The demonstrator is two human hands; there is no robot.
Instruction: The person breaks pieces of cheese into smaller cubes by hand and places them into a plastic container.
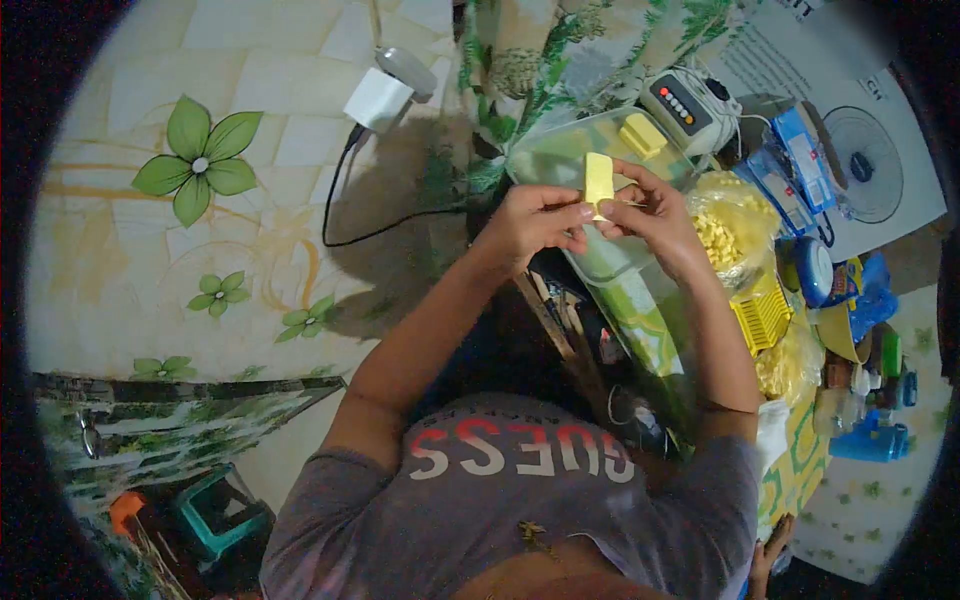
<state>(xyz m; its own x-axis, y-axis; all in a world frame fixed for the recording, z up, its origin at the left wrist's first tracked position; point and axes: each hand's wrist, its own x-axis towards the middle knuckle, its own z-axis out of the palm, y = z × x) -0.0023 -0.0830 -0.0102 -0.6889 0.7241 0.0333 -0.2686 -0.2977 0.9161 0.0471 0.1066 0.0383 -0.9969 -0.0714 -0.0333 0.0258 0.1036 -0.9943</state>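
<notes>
Both hands meet above a clear plastic container, pinching a small pale-yellow rectangular piece that stands upright between them. My left hand closes thumb and fingertips on its lower left edge. My right hand holds it from the right, with the thumb on its lower front and a finger behind. What exactly the piece is, I cannot make out. A similar yellow piece lies in the container, just beyond my right hand. Beside my right wrist is a clear plastic bag of many small yellow pieces.
A yellow slotted basket and another yellow-filled bag lie right of my right forearm. A white device with lit buttons stands behind the container. A white charger is plugged in at left. Someone's hand shows at lower right.
</notes>
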